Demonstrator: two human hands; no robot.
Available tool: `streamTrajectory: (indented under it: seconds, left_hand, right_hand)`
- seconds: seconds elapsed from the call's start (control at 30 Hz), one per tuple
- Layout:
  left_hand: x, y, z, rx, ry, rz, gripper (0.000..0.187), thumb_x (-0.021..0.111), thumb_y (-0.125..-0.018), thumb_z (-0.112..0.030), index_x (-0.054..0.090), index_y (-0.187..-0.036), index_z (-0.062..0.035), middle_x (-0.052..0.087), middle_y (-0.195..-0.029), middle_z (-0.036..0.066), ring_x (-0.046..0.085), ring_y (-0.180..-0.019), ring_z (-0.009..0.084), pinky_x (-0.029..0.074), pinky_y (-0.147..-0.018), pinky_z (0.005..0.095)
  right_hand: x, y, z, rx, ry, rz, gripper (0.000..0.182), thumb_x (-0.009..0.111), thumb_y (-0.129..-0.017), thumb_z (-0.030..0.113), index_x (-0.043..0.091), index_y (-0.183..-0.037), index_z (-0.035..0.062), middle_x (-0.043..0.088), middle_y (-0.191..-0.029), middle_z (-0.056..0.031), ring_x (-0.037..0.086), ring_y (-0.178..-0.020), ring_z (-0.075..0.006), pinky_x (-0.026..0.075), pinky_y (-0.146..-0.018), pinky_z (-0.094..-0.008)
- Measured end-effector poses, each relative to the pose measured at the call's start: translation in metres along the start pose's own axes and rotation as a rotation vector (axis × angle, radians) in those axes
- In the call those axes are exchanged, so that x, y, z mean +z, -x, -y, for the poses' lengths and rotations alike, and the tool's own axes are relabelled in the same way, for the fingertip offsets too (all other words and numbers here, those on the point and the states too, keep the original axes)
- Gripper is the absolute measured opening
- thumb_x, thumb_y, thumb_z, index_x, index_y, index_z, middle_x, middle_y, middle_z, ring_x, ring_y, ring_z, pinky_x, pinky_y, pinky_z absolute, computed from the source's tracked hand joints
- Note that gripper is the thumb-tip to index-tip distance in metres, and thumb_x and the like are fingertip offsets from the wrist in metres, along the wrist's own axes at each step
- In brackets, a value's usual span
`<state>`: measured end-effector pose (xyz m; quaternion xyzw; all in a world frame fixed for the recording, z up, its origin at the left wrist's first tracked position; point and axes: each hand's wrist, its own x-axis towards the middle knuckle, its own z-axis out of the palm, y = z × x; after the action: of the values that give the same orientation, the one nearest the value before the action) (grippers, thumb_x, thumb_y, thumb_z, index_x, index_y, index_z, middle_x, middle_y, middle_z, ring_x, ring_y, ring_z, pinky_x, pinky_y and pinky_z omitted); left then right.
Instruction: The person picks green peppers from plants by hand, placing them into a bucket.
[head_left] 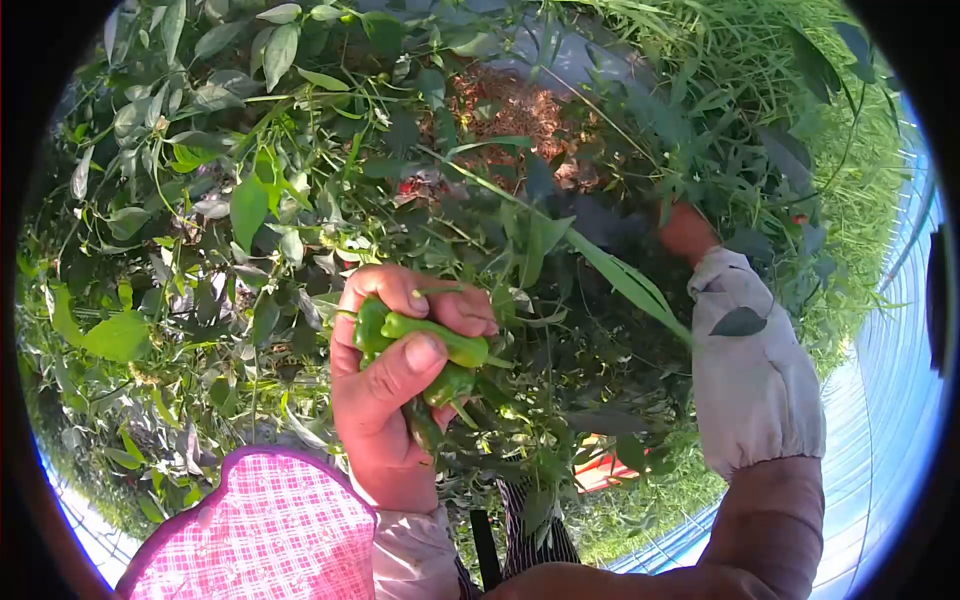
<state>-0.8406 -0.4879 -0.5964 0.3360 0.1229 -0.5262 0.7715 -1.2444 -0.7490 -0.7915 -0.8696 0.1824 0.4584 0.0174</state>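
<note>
My left hand (385, 375) is raised in the middle of the view, its fingers curled round several green peppers (455, 347). The thumb presses across them, and short stems stick out to the right. Farther right, my right hand (687, 232) reaches into the dark leaves of the pepper plants (270, 200). Its fingers are hidden by foliage and shade, so what they touch cannot be made out. A pale sleeve cover (755, 360) wraps the right forearm. A long green blade of grass (620, 275) runs slantwise between the two hands.
Dry reddish-brown litter (510, 110) covers ground behind the plants. Tall grass (850, 190) grows at the right, beside a pale blue sheet (880, 430). Pink checked cloth (270, 530) fills the lower left, and a red object (605, 468) lies low among the leaves.
</note>
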Motion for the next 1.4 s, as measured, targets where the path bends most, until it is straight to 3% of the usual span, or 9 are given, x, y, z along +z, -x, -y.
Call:
streamTrajectory:
  seconds: [0.27, 0.37, 0.43, 0.53, 0.6, 0.87, 0.9, 1.03, 1.4]
  left_hand:
    - [0.019, 0.017, 0.02, -0.237, -0.784, 0.282, 0.02, 0.074, -0.074, 0.001, 0.063, -0.091, -0.0029, 0.066, -0.087, 0.006, 0.063, -0.082, 0.0135, 0.05, -0.069, 0.0293]
    - [0.021, 0.026, 0.042, -0.411, -1.158, 0.349, 0.022, 0.071, -0.071, -0.002, 0.066, -0.092, -0.0032, 0.066, -0.084, 0.011, 0.064, -0.075, 0.022, 0.049, -0.068, 0.032]
    - [0.025, 0.039, 0.056, -0.481, -1.445, 0.372, 0.026, 0.068, -0.069, -0.006, 0.065, -0.095, -0.004, 0.064, -0.083, 0.017, 0.061, -0.074, 0.0329, 0.049, -0.07, 0.0354]
    - [0.027, 0.057, 0.056, -0.54, -1.509, 0.457, 0.024, 0.068, -0.07, -0.006, 0.064, -0.094, -0.004, 0.064, -0.083, 0.015, 0.062, -0.074, 0.0313, 0.049, -0.069, 0.0353]
    - [0.031, 0.06, 0.053, -0.574, -1.484, 0.51, 0.023, 0.069, -0.07, -0.006, 0.064, -0.093, -0.0038, 0.064, -0.083, 0.014, 0.062, -0.072, 0.0299, 0.049, -0.068, 0.0345]
    - [0.023, 0.057, 0.068, -0.62, -1.435, 0.532, 0.023, 0.07, -0.072, -0.007, 0.063, -0.093, -0.0034, 0.063, -0.08, 0.014, 0.06, -0.07, 0.0272, 0.048, -0.068, 0.0332]
    - [0.026, 0.057, 0.069, -0.679, -1.459, 0.509, 0.019, 0.071, -0.071, -0.002, 0.064, -0.089, -0.0014, 0.063, -0.081, 0.003, 0.056, -0.075, 0.0087, 0.047, -0.07, 0.0257]
    - [0.019, 0.061, 0.079, -0.618, -1.503, 0.558, 0.024, 0.072, -0.071, -0.008, 0.063, -0.093, -0.0034, 0.064, -0.08, 0.014, 0.061, -0.072, 0.0238, 0.049, -0.07, 0.032]
    - [0.023, 0.071, 0.092, -0.603, -1.472, 0.585, 0.024, 0.073, -0.072, -0.005, 0.064, -0.093, -0.0015, 0.065, -0.083, 0.007, 0.06, -0.079, 0.0132, 0.047, -0.075, 0.0271]
  right_hand:
    - [-0.049, 0.009, -0.003, -0.169, 0.289, -0.294, 0.037, 0.053, -0.079, 0.016, 0.069, -0.11, 0.003, 0.06, -0.123, -0.0181, 0.045, -0.128, -0.0336, 0.037, -0.106, -0.0422]
    - [-0.03, 0.018, 0.022, -0.18, 0.451, -0.118, 0.032, 0.056, -0.078, 0.021, 0.075, -0.099, 0.0063, 0.048, -0.142, -0.0144, 0.025, -0.143, -0.03, 0.025, -0.115, -0.0422]
    - [0.013, 0.036, 0.048, -0.173, 0.452, -0.529, 0.029, 0.058, -0.078, 0.023, 0.076, -0.093, 0.008, 0.044, -0.146, -0.0108, 0.024, -0.143, -0.0301, 0.024, -0.116, -0.0419]
    - [-0.043, 0.078, 0.122, -0.448, 0.597, -0.067, 0.031, 0.056, -0.083, 0.021, 0.074, -0.106, 0.0093, 0.045, -0.145, -0.0114, 0.022, -0.144, -0.0251, 0.023, -0.116, -0.0369]
    - [-0.037, 0.083, 0.151, -0.035, -0.614, -0.013, 0.048, 0.055, -0.087, 0.017, 0.052, -0.13, -0.0024, 0.055, -0.132, -0.0167, 0.063, -0.103, -0.0285, 0.048, -0.095, -0.041]
    - [-0.075, 0.098, 0.245, -0.086, -0.777, -0.003, 0.046, 0.054, -0.088, 0.017, 0.052, -0.13, -0.0019, 0.057, -0.13, -0.0163, 0.063, -0.102, -0.0283, 0.049, -0.093, -0.0411]
    - [-0.072, 0.101, 0.248, -0.099, -0.797, -0.003, 0.045, 0.054, -0.089, 0.017, 0.052, -0.13, -0.0018, 0.057, -0.129, -0.0163, 0.063, -0.102, -0.0283, 0.049, -0.093, -0.0411]
    - [-0.024, 0.159, 0.234, -0.127, -0.889, 0.05, 0.044, 0.053, -0.09, 0.017, 0.052, -0.13, -0.0015, 0.058, -0.128, -0.016, 0.063, -0.101, -0.0281, 0.049, -0.092, -0.0412]
    - [0.007, 0.134, 0.173, -0.113, -1.109, 0.17, 0.041, 0.051, -0.092, 0.017, 0.052, -0.129, -0.0006, 0.06, -0.123, -0.0154, 0.063, -0.098, -0.0278, 0.05, -0.089, -0.0413]
